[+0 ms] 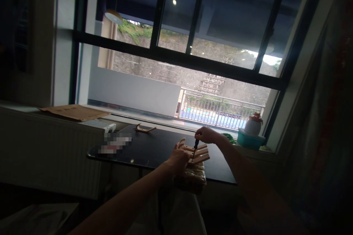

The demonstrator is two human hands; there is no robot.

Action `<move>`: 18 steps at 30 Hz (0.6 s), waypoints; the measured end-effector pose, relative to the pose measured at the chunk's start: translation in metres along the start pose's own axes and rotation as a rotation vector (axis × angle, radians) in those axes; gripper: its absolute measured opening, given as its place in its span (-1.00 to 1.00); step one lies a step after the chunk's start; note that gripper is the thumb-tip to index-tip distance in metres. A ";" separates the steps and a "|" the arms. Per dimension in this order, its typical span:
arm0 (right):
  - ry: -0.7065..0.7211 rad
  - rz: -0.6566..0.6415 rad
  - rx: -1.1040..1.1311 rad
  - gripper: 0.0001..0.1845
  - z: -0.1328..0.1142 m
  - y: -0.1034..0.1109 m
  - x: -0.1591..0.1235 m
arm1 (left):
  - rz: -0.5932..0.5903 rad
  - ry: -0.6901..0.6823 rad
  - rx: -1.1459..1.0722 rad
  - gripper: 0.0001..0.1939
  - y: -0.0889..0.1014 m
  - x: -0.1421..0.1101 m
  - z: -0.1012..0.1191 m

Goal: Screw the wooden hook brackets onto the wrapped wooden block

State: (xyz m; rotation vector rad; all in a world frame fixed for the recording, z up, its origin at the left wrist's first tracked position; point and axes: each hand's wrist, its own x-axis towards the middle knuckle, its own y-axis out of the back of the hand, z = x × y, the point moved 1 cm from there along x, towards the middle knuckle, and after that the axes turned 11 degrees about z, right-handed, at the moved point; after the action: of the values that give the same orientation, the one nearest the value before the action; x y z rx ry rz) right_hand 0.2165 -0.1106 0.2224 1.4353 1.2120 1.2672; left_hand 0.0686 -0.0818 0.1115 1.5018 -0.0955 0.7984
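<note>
My right hand is closed round the handle of a screwdriver, whose shaft points down at a slatted wooden piece. Whether the tip sits in a screw is too small to tell. On the left side of that piece my left hand grips it, fingers wrapped over its edge. The wooden piece has several pale parallel slats and a curved end. Beneath it lies a block wrapped in shiny brown plastic, overhanging the near edge of the dark table.
A curved wooden part lies at the table's back. A blurred-out item is on the left end. Brown paper rests on the sill at left. At right stand a teal container, a white bottle and a green cloth-like thing.
</note>
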 end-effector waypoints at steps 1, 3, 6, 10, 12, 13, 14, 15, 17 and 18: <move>-0.005 0.004 -0.007 -0.73 0.000 -0.001 0.000 | 0.001 0.001 -0.001 -0.62 0.000 0.000 0.000; -0.014 0.010 -0.019 -0.72 -0.001 -0.003 0.000 | 0.005 0.002 -0.001 -0.64 0.000 0.000 0.001; -0.025 0.009 -0.028 -0.72 -0.001 -0.002 0.000 | 0.008 0.005 0.007 -0.65 -0.001 0.000 0.000; -0.012 0.008 -0.029 -0.72 0.000 0.001 0.000 | 0.002 0.011 0.019 -0.66 -0.002 0.000 -0.002; -0.002 0.010 -0.031 -0.72 0.000 0.000 -0.001 | -0.001 0.013 0.022 -0.67 -0.002 0.000 -0.001; 0.000 0.010 -0.032 -0.72 0.000 -0.001 -0.001 | -0.002 0.012 0.022 -0.66 -0.002 0.000 -0.001; 0.000 0.011 -0.034 -0.72 -0.001 -0.002 -0.001 | -0.001 0.011 0.022 -0.65 -0.002 0.000 -0.001; -0.002 0.013 -0.036 -0.72 -0.001 -0.003 -0.001 | 0.001 0.009 0.021 -0.64 -0.002 0.000 -0.001; -0.006 0.021 -0.040 -0.72 -0.002 -0.005 -0.001 | 0.008 0.006 0.017 -0.62 -0.003 0.000 -0.001; -0.008 0.024 -0.041 -0.72 -0.002 -0.006 -0.001 | 0.011 0.007 0.016 -0.61 -0.003 0.000 -0.001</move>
State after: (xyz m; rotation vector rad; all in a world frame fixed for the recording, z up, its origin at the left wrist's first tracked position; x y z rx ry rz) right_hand 0.2137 -0.1104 0.2167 1.4280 1.1603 1.2943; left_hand 0.0695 -0.0811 0.1091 1.5148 -0.0924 0.8148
